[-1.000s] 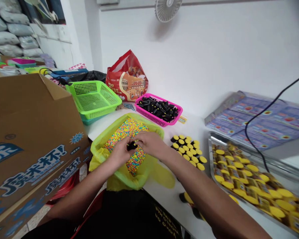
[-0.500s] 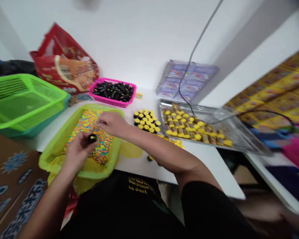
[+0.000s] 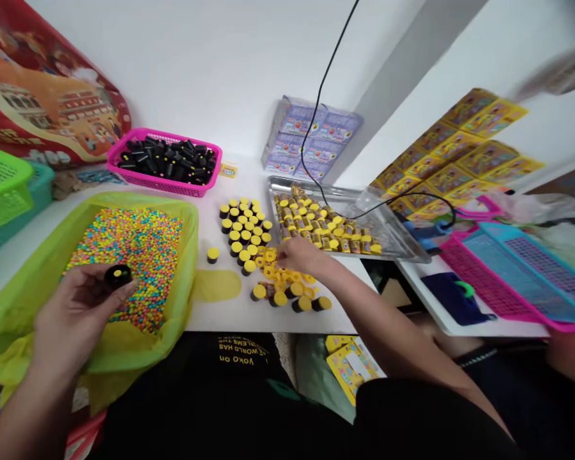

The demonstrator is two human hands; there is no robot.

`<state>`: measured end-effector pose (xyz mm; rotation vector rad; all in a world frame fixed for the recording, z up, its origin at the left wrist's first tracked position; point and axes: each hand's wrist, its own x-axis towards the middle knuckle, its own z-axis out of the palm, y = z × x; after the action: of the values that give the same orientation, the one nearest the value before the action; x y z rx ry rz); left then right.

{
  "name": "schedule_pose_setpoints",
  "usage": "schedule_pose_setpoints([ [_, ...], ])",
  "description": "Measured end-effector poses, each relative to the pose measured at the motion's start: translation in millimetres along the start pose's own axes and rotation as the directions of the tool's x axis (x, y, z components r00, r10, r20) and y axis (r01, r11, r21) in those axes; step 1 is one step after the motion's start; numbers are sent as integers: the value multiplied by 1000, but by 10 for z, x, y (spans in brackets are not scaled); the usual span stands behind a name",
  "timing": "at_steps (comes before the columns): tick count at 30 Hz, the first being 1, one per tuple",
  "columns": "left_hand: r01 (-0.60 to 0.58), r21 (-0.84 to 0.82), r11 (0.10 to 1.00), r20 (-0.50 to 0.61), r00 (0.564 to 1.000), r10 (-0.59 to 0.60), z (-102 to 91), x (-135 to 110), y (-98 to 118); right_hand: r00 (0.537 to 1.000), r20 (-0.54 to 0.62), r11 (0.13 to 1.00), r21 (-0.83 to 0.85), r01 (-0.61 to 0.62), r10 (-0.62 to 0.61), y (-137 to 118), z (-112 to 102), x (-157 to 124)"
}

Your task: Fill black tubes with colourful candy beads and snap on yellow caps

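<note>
My left hand (image 3: 76, 306) grips a small black tub (image 3: 117, 275), its round end turned up with a yellow spot inside. Below it, colourful candy beads (image 3: 148, 249) fill a basin lined with yellow plastic (image 3: 190, 243). On the right, my right hand (image 3: 298, 255) reaches into a loose pile of yellow plastic caps (image 3: 287, 276), fingers curled together; whatever is in the fingertips is hidden. Black tubs with yellow lids (image 3: 242, 230) stand grouped just left of that hand, and several more (image 3: 278, 298) sit in front of the pile.
A pink basket (image 3: 167, 185) of black tubs stands behind the basin. A metal tray (image 3: 397, 239) holds wrapped yellow-lidded pieces, with a black cable (image 3: 319, 96) hanging over it. Purple boxes (image 3: 311, 137) lean at the wall. Green baskets (image 3: 2, 179) are at left.
My right hand has left the bead basin and moved right to the yellow caps. My left hand still holds the black tub over the beads. The view has turned rightward.
</note>
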<state>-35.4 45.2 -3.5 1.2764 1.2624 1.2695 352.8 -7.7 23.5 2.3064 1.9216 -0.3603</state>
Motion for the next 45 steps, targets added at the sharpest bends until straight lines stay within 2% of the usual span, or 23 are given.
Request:
schedule_pose_setpoints([
  [4, -33, 41, 999, 25, 999, 32, 87, -99, 30, 986, -10, 985, -27, -168, 167, 223, 403, -137],
  [8, -99, 63, 993, 189, 978, 85, 253, -211, -1, 963, -1, 963, -13, -270, 270, 353, 600, -182],
  [12, -181, 94, 979, 333, 932, 140, 391, -293, 1, 958, -35, 959, 26, -284, 284, 414, 599, -210],
  [16, -192, 63, 979, 398, 905, 152, 492, -376, 52, 956, -101, 960, 76, -268, 275, 440, 485, -283],
  [19, -178, 46, 983, 447, 884, 139, 577, -445, 55, 924, -254, 935, 286, -212, 287, 326, 426, -338],
  [21, -189, 42, 981, 493, 858, 144, 633, -480, 31, 896, -319, 823, 561, -83, 308, 111, 413, -366],
  [22, -207, 48, 977, 515, 843, 153, 657, -491, 15, 903, -308, 716, 698, 1, 300, -42, 412, -382],
  [24, -243, 75, 967, 551, 818, 163, 689, -501, -15, 944, -247, 414, 899, 140, 217, -414, 409, -423],
  [26, -255, 95, 962, 559, 813, 160, 696, -500, -28, 973, -211, 131, 971, 198, 94, -814, 404, -465],
  [28, -245, 87, 966, 542, 825, 160, 685, -498, -23, 979, -203, -61, 977, 204, 24, -1165, 401, -485],
  [29, -240, 80, 968, 532, 831, 162, 676, -498, -16, 981, -193, -129, 973, 193, 10, -1305, 402, -479],
  [32, -240, 61, 969, 488, 854, 180, 643, -500, -6, 992, -128, -239, 963, 121, -13, -1560, 421, -410],
  [38, -192, 70, 979, 451, 881, 141, 598, -496, -40, 999, -50, -300, 953, 45, -9, -1698, 484, -297],
  [42, -115, -24, 993, 427, 897, 115, 596, -481, -60, 998, 56, -410, 911, -50, 2, -1807, 538, -296],
  [45, -96, -61, 994, 385, 916, 112, 602, -461, -93, 997, 77, -434, 898, -73, -7, -1881, 572, -303],
])
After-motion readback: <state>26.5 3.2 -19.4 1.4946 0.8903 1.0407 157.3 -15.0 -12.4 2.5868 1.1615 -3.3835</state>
